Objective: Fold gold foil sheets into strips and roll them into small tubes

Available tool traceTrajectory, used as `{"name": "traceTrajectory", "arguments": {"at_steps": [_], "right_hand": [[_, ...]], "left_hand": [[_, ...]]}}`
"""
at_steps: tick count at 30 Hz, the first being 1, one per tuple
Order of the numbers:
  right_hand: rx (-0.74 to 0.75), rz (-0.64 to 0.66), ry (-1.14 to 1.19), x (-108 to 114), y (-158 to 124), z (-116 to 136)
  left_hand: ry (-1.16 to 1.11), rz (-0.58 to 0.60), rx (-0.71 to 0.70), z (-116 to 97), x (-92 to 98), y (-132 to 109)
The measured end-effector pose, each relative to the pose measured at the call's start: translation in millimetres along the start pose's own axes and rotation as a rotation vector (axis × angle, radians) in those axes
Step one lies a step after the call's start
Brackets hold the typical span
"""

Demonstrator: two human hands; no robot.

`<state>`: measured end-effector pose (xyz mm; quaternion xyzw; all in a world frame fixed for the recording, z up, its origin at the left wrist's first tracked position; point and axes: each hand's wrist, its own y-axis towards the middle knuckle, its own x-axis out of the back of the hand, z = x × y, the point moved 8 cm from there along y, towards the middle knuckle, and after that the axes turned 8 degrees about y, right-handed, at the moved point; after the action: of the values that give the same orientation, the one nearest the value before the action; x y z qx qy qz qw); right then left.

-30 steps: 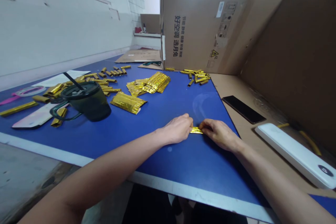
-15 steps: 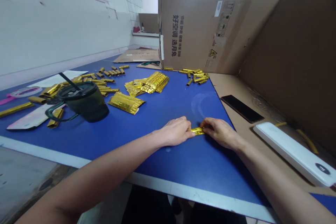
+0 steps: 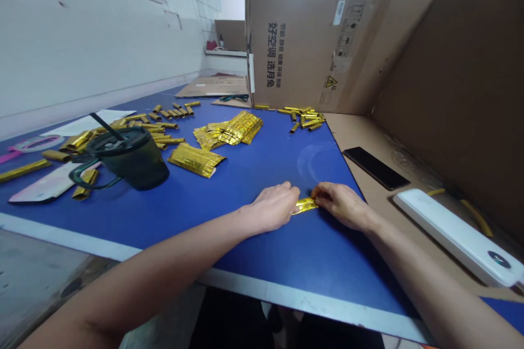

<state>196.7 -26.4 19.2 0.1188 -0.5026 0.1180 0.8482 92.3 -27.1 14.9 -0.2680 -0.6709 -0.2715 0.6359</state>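
A narrow strip of shiny gold foil paper [image 3: 305,205] lies on the blue tabletop between my two hands. My left hand [image 3: 275,206] is closed at the strip's left end, its fingertips partly hidden behind the knuckles. At the right end, my right hand [image 3: 338,203] pinches the strip between thumb and fingers. Beyond my left hand are a flat gold foil piece [image 3: 196,160] and a loose pile of gold foil sheets [image 3: 235,130]. Short rolled gold tubes [image 3: 308,119] are heaped near the back edge.
A dark lidded cup with straw [image 3: 131,158] stands at left among more gold tubes [image 3: 164,126]. To the right, a black phone [image 3: 376,167] and a long white device [image 3: 458,237] rest on cardboard. A large cardboard box [image 3: 311,38] walls off the back.
More of the gold strip shows between my hands, as my left fingers have shifted slightly at its left end. My right hand has barely moved.
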Motion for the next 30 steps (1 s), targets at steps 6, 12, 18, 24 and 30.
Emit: {"name": "traceTrajectory", "arguments": {"at_steps": [6, 12, 18, 24, 30], "right_hand": [[0.032, -0.03, 0.001, 1.1, 1.2, -3.3], [0.039, -0.04, -0.02, 0.7, 3.0, -10.9], [0.024, -0.07, -0.075, 2.2, 1.4, -14.2], [0.03, -0.056, -0.107, 2.0, 2.5, -12.4], [0.025, -0.056, -0.149, 4.0, 0.3, -8.2]], "left_hand": [[-0.052, -0.059, -0.117, -11.4, -0.6, -2.1], [-0.045, -0.047, -0.118, -18.9, -4.9, -3.7], [-0.028, -0.012, 0.027, -10.8, -9.0, -3.1], [-0.022, -0.043, 0.053, -11.5, -4.1, -3.9], [0.022, -0.053, 0.029, -8.8, 1.7, -2.0]]}}
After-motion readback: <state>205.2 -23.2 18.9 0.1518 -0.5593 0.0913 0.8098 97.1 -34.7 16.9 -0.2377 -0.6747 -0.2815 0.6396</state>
